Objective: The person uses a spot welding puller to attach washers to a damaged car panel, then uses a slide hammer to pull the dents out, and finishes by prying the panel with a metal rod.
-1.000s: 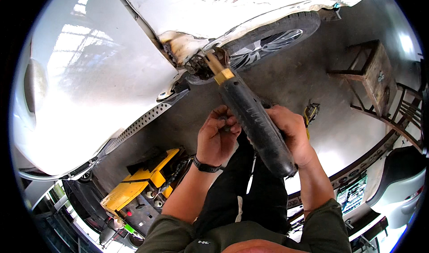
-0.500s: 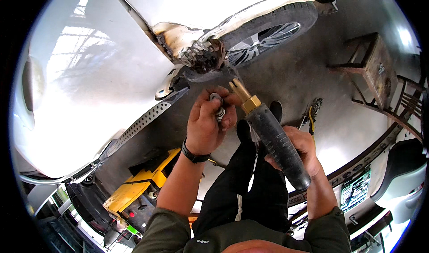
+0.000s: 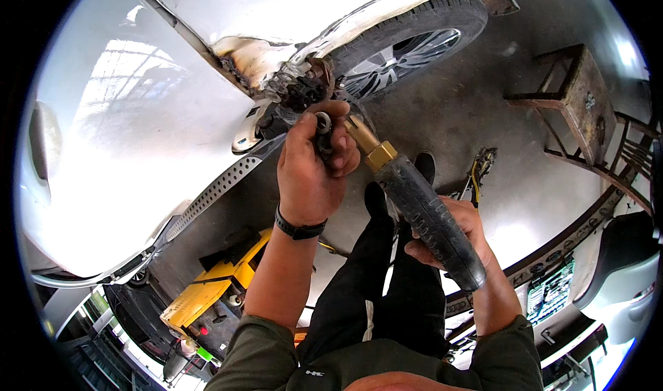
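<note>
Where the ridged black handle (image 3: 429, 215) ends, a faceted golden collar (image 3: 380, 156) sits.

The tool handle (image 3: 434, 224) is black, its collar (image 3: 380, 156) brass-gold, the car door (image 3: 141, 139) white, the running board (image 3: 216, 193) dark-dotted.

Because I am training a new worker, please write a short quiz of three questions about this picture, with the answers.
1. Which hand holds the black tool with the brass-coloured tip?
2. True or false: the black wristband is worn on the person's right arm.
3. What does the left hand hold?
A) a long hammer
B) a small part with a round end
C) a white rag

Key:
1. The right hand
2. False
3. B
</note>
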Action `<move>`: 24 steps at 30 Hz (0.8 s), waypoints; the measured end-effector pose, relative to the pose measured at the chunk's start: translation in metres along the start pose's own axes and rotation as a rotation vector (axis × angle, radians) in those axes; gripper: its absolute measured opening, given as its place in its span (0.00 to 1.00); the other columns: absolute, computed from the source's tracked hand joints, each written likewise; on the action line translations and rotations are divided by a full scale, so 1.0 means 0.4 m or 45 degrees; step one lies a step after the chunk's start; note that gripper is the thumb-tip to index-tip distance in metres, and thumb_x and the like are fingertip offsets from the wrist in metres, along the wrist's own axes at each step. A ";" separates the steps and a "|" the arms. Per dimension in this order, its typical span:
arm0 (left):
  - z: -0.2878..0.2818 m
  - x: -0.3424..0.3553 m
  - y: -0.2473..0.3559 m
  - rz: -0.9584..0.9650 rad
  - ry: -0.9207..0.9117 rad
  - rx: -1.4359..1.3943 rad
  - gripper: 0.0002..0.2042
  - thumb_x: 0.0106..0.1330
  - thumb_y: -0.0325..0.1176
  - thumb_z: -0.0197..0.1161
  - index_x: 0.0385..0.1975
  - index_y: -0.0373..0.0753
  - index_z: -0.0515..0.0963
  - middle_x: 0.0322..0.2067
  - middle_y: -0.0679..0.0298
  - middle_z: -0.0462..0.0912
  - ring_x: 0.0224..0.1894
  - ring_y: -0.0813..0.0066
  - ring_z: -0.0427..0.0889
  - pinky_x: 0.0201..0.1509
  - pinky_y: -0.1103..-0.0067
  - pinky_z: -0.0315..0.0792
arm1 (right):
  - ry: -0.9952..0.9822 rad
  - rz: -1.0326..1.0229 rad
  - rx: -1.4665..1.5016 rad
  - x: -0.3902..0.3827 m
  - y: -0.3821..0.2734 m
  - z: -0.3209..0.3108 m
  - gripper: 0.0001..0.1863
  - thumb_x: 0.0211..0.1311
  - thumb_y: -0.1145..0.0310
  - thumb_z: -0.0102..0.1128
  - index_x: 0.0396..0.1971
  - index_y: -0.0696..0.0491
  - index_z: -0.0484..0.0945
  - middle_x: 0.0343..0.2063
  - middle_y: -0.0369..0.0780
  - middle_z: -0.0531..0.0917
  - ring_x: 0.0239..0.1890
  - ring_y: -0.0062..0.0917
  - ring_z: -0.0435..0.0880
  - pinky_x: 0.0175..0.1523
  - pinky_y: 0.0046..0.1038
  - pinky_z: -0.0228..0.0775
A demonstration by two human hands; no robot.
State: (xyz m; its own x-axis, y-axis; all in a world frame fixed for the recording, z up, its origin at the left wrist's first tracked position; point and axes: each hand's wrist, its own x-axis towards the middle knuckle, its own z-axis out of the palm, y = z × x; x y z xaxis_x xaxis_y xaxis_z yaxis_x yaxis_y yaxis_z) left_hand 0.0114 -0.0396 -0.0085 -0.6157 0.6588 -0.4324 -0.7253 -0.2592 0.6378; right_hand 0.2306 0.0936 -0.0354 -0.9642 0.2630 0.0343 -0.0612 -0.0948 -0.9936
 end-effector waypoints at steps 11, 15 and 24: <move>-0.021 0.019 -0.025 0.067 -0.032 0.049 0.16 0.80 0.45 0.46 0.48 0.42 0.78 0.35 0.69 0.72 0.29 0.82 0.66 0.30 0.82 0.64 | -0.079 0.151 0.163 -0.006 0.002 -0.001 0.15 0.46 0.73 0.82 0.34 0.50 0.84 0.34 0.36 0.88 0.37 0.25 0.88 0.44 0.30 0.78; -0.045 0.026 -0.043 0.115 -0.269 0.003 0.17 0.80 0.45 0.47 0.53 0.43 0.78 0.35 0.68 0.70 0.31 0.79 0.66 0.32 0.80 0.65 | -0.078 0.167 0.143 -0.008 -0.007 -0.003 0.14 0.46 0.73 0.82 0.32 0.50 0.83 0.31 0.34 0.87 0.35 0.25 0.87 0.43 0.31 0.78; -0.039 0.042 -0.082 0.175 -0.504 -0.212 0.17 0.80 0.46 0.48 0.55 0.44 0.78 0.35 0.66 0.73 0.32 0.77 0.67 0.35 0.79 0.66 | -0.110 0.799 0.689 -0.020 -0.037 -0.005 0.15 0.51 0.70 0.81 0.35 0.51 0.82 0.27 0.32 0.83 0.30 0.19 0.84 0.36 0.26 0.76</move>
State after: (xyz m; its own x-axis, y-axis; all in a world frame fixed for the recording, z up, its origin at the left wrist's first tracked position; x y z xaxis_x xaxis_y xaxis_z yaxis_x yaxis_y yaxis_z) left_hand 0.0202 -0.0308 -0.0467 -0.5679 0.8214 -0.0534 -0.7048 -0.4517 0.5470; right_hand 0.2397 0.0950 -0.0213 -0.8755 -0.0652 -0.4789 0.4002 -0.6532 -0.6427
